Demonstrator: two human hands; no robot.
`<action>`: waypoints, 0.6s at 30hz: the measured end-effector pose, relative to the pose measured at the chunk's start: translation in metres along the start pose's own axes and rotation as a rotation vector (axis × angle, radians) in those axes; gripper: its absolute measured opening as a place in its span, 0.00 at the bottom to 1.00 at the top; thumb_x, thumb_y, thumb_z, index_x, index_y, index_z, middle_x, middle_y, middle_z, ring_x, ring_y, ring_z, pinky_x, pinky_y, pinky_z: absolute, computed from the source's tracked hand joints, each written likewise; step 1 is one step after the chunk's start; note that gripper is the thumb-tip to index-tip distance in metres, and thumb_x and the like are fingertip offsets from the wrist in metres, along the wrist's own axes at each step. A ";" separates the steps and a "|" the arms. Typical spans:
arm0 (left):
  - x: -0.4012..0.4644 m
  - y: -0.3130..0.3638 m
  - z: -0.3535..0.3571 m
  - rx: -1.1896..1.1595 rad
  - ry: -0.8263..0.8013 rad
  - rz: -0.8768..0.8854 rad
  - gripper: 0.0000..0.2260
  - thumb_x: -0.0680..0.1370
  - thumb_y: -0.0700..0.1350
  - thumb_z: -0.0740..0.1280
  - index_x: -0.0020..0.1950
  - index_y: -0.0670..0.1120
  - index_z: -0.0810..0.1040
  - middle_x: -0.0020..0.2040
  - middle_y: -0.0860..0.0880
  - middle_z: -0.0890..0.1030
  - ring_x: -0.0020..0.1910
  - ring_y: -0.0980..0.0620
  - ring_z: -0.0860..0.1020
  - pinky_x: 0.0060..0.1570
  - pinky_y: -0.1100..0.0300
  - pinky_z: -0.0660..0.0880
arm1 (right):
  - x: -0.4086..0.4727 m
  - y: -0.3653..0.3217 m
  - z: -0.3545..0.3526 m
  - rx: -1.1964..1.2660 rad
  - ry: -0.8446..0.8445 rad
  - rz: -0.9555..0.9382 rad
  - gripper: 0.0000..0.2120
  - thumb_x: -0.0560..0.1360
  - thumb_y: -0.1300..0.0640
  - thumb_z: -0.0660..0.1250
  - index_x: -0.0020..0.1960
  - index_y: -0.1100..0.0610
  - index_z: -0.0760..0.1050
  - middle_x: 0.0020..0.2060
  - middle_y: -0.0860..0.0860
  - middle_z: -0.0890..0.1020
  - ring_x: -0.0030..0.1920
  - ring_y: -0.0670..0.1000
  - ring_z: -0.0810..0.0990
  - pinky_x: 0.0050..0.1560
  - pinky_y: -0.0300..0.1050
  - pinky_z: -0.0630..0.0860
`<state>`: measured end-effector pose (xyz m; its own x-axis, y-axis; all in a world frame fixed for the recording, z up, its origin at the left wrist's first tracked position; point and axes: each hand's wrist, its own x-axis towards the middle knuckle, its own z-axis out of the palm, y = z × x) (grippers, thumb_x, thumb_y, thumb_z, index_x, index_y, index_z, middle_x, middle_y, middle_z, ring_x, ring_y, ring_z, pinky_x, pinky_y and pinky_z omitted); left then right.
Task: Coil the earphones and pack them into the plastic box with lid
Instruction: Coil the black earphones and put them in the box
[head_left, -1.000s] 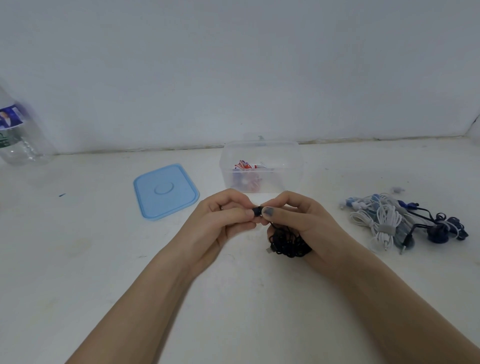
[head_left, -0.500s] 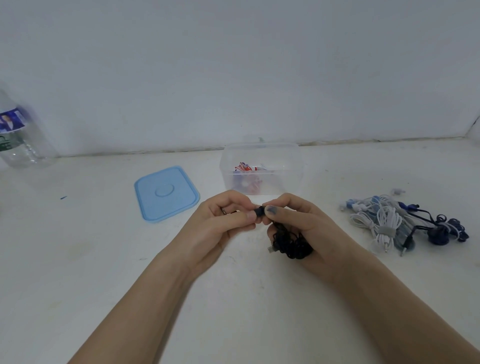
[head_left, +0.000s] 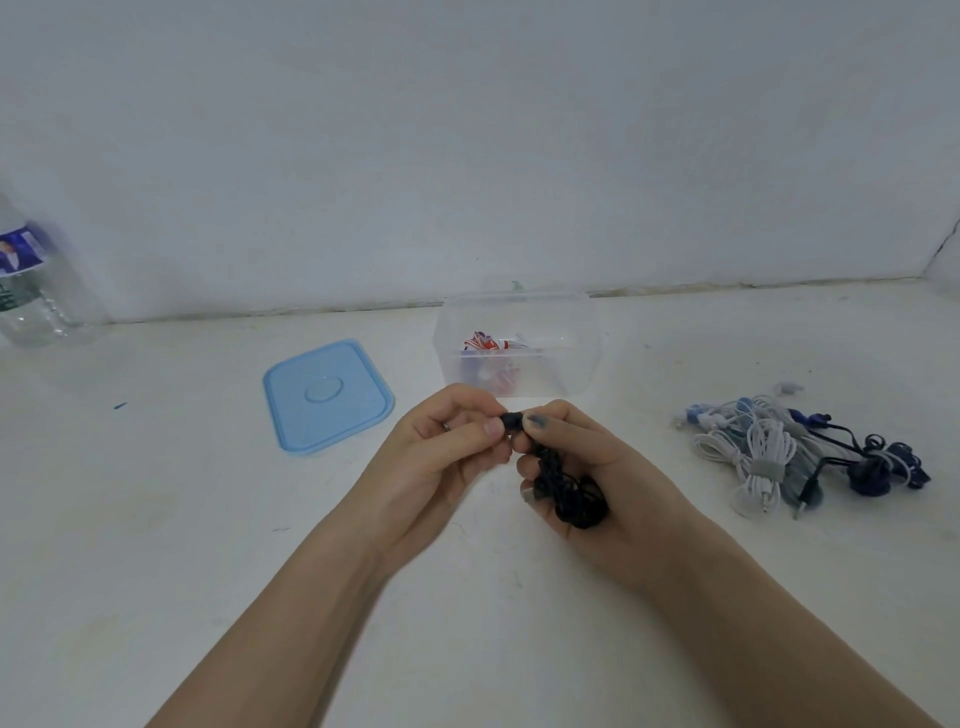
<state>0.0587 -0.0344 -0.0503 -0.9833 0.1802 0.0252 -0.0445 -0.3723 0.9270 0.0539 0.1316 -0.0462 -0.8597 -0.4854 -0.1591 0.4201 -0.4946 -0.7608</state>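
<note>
Centre of the table (head_left: 156, 519): left hand (head_left: 441, 457) and right hand (head_left: 597, 478) both pinch the earbud (head_left: 511, 421) of the black earphones (head_left: 569, 488) — fingers curled. The right palm cups the coil. Open box (head_left: 519, 343) at 12 o'clock; lid (head_left: 327, 395) at 10 o'clock; remaining earphones (head_left: 795, 452) at 3 o'clock.

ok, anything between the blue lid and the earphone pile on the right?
Head view: both hands, left and right, gripping black earphones, sit between lid and pile.
</note>
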 end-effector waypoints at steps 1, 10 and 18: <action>0.000 0.000 0.000 -0.023 -0.003 -0.019 0.07 0.73 0.35 0.68 0.40 0.46 0.83 0.40 0.44 0.82 0.43 0.49 0.82 0.50 0.63 0.80 | 0.000 0.000 0.000 0.001 0.004 0.002 0.04 0.72 0.61 0.68 0.39 0.57 0.76 0.36 0.53 0.79 0.32 0.48 0.77 0.33 0.40 0.77; 0.002 -0.001 -0.001 -0.208 -0.007 -0.181 0.08 0.71 0.35 0.67 0.38 0.46 0.81 0.44 0.41 0.82 0.44 0.49 0.81 0.52 0.60 0.78 | 0.002 0.002 0.000 -0.001 0.021 0.020 0.05 0.73 0.62 0.68 0.38 0.56 0.76 0.35 0.52 0.79 0.32 0.47 0.78 0.34 0.40 0.77; 0.001 -0.002 0.007 -0.108 0.054 -0.069 0.08 0.74 0.33 0.66 0.41 0.45 0.81 0.40 0.42 0.81 0.41 0.49 0.81 0.46 0.62 0.80 | 0.002 0.002 0.002 0.074 0.046 -0.005 0.03 0.72 0.62 0.68 0.41 0.59 0.75 0.35 0.53 0.80 0.33 0.47 0.79 0.35 0.39 0.78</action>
<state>0.0591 -0.0267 -0.0495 -0.9851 0.1609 -0.0601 -0.1284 -0.4572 0.8800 0.0535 0.1283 -0.0472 -0.8737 -0.4497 -0.1858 0.4345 -0.5494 -0.7137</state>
